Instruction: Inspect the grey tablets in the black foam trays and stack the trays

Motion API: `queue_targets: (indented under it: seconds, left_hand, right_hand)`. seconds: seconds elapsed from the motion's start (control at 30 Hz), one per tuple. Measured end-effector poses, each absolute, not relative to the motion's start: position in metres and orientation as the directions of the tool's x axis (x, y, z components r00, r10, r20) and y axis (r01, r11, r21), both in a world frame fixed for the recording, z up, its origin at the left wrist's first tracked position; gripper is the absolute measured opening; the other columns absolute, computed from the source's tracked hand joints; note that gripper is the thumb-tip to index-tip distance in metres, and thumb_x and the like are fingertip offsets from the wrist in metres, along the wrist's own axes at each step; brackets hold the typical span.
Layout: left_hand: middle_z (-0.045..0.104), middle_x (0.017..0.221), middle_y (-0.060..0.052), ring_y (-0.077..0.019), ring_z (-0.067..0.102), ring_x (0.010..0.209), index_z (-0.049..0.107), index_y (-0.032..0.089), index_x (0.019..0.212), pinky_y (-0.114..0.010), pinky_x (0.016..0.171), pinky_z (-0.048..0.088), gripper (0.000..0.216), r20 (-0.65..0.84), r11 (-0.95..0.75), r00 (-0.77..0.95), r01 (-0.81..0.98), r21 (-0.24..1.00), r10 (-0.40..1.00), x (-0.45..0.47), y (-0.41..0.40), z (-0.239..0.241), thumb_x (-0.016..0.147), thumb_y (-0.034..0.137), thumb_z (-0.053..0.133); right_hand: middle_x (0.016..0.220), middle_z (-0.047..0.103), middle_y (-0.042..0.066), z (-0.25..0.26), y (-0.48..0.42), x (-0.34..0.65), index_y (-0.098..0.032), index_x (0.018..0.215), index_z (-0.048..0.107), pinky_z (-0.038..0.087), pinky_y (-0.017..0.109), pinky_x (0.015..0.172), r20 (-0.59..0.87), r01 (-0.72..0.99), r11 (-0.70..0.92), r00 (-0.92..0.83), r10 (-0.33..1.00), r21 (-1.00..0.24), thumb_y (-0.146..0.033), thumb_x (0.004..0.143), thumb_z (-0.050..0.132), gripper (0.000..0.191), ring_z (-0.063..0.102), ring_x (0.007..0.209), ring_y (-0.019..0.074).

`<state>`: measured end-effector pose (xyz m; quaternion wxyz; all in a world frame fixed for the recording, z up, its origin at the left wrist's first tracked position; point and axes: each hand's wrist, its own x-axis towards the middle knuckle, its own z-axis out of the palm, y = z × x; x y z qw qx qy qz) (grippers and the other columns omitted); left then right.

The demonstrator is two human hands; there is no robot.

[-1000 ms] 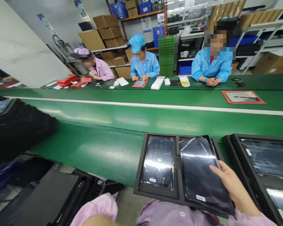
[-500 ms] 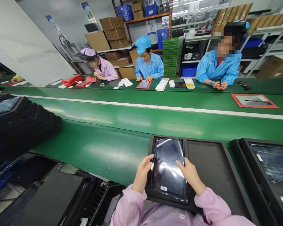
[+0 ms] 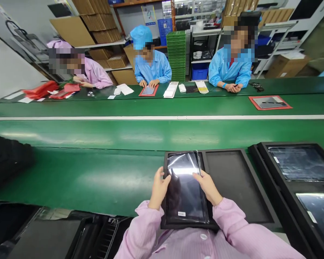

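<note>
A tablet [image 3: 186,196] with a dark, glossy, film-covered screen and a small white label lies at a slight slant over the left recess of a black foam tray [image 3: 236,183]. My right hand [image 3: 208,186] grips its right edge, thumb on the screen and fingers partly hidden at the side. At the left edge is my left hand [image 3: 159,187], thumb and fingers apart, the thumb tip at the tablet's border. Whether that thumb presses on it is hard to see. The tray's right recess holds nothing.
More black trays [image 3: 288,194] holding film-covered tablets stand at right. A dark stack [image 3: 9,162] is at far left. Beyond the green belt [image 3: 97,133], three people sit at a bench with red sleeves [image 3: 41,90] and a red-bordered panel [image 3: 271,102].
The view has swung right and down. The tablet's top now slants left and its upper right corner stands over the tray rim. Both hands stay at its sides.
</note>
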<state>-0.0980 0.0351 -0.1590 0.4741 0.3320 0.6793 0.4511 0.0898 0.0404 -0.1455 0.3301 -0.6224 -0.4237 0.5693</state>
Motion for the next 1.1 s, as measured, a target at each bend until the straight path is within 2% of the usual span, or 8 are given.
queue_targets:
  seconds: [0.23,0.4,0.5,0.67,0.8,0.93,1.03,1.1]
  left_hand:
    - [0.063,0.061,-0.005,-0.0177,0.060,0.058,0.059,0.015,0.061,-0.028,0.057,0.051,0.053,-0.122,0.068,-0.245,-0.216,0.974,0.962,-0.093,0.039,-0.116,0.040,0.058,0.081]
    - [0.070,0.077,-0.009,-0.0225,0.067,0.074,0.067,0.017,0.083,-0.033,0.067,0.055,0.040,0.331,-0.325,0.014,-0.164,0.932,0.943,-0.083,0.029,-0.100,0.063,0.051,0.077]
    - [0.071,0.085,-0.009,-0.0217,0.068,0.079,0.067,0.018,0.091,-0.032,0.070,0.056,0.039,0.398,-0.386,0.044,-0.173,0.906,0.916,-0.083,0.029,-0.101,0.071,0.051,0.071]
    - [0.070,0.091,-0.006,-0.0186,0.068,0.084,0.066,0.022,0.101,-0.030,0.074,0.057,0.038,0.496,-0.472,0.082,-0.207,0.857,0.864,-0.085,0.027,-0.107,0.074,0.050,0.067]
    - [0.070,0.092,-0.006,-0.0183,0.067,0.087,0.066,0.024,0.103,-0.030,0.076,0.056,0.038,0.482,-0.457,0.093,-0.202,0.866,0.871,-0.083,0.023,-0.114,0.075,0.049,0.066]
    - [0.067,0.074,-0.002,-0.0182,0.065,0.073,0.068,0.021,0.080,-0.029,0.066,0.055,0.047,0.253,-0.284,-0.161,-0.208,0.936,0.954,-0.079,0.023,-0.130,0.057,0.061,0.076]
    - [0.061,0.065,0.001,-0.0119,0.058,0.062,0.062,0.019,0.067,-0.023,0.060,0.051,0.050,0.033,-0.121,-0.379,-0.210,0.970,0.925,-0.074,0.039,-0.144,0.061,0.069,0.068]
    - [0.063,0.071,-0.001,-0.0117,0.059,0.068,0.063,0.019,0.073,-0.022,0.064,0.051,0.050,-0.105,0.011,-0.427,-0.217,0.976,0.898,-0.065,0.055,-0.151,0.072,0.068,0.057]
  right_hand:
    - [0.090,0.065,0.005,-0.110,0.024,0.120,-0.022,0.099,0.062,0.052,0.036,0.078,-0.041,-0.029,-0.047,-0.177,0.983,-0.998,-0.051,0.068,0.074,0.044,0.063,0.082,0.0221]
    - [0.106,0.063,0.005,-0.086,0.035,0.132,-0.026,0.102,0.062,0.050,0.035,0.085,0.285,-0.141,0.262,-0.172,0.943,-0.955,-0.048,0.071,0.077,0.041,0.062,0.094,0.0206]
    - [0.094,0.067,0.005,-0.087,0.035,0.130,-0.025,0.093,0.062,0.052,0.034,0.077,0.277,-0.191,0.237,-0.222,0.935,-0.953,-0.043,0.076,0.074,0.027,0.063,0.088,0.0199]
    - [0.092,0.066,0.002,-0.091,0.030,0.130,-0.027,0.096,0.062,0.052,0.032,0.076,0.295,-0.263,0.232,-0.232,0.927,-0.936,-0.041,0.076,0.075,0.027,0.063,0.087,0.0186]
    - [0.099,0.065,0.001,-0.101,0.036,0.139,-0.031,0.102,0.060,0.052,0.030,0.078,0.306,-0.234,0.241,-0.303,0.903,-0.942,-0.039,0.079,0.073,0.027,0.062,0.094,0.0172]
    - [0.114,0.062,0.010,-0.128,0.043,0.150,-0.023,0.105,0.062,0.053,0.037,0.082,0.101,0.158,0.191,-0.453,0.886,-0.969,-0.044,0.084,0.063,0.029,0.059,0.107,0.0241]
    - [0.090,0.069,0.011,-0.129,0.038,0.149,-0.018,0.089,0.065,0.053,0.041,0.078,-0.120,0.437,0.099,-0.447,0.886,-0.894,-0.049,0.084,0.051,0.034,0.066,0.087,0.0272]
    - [0.078,0.068,0.009,-0.113,0.028,0.144,-0.015,0.098,0.063,0.053,0.039,0.069,-0.154,0.536,0.118,-0.435,0.887,-0.836,-0.047,0.081,0.049,0.039,0.066,0.073,0.0270]
